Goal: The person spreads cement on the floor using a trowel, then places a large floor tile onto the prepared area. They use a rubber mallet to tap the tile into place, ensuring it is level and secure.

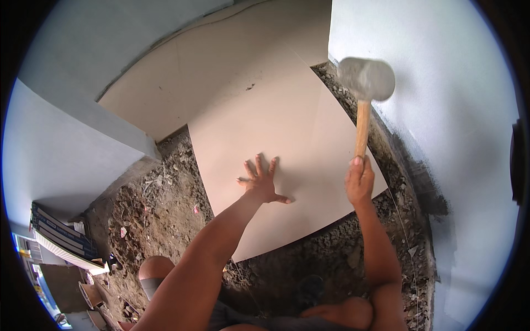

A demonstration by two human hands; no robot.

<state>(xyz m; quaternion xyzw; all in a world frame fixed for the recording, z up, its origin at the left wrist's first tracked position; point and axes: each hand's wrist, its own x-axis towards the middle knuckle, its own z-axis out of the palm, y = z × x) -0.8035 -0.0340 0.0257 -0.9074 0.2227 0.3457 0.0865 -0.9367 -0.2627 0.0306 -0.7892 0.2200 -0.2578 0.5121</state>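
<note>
A large beige floor tile [309, 127] lies across the middle of the view, over rough dirt. My left hand [261, 182] rests on it, palm down with the fingers spread. In my right hand [360, 181] is a rubber mallet [365, 79], gripped by its wooden handle. Its grey head is raised over the tile's right edge, close to the white wall, and looks slightly blurred. Small dark marks show on the tile's far part.
White walls [441, 83] stand at right and left. Broken soil and rubble [160, 204] border the tile at the left and near side. A thin string [406, 231] runs along the right. Stacked boxes [63, 234] sit at the far left. Further tile [149, 105] lies beyond.
</note>
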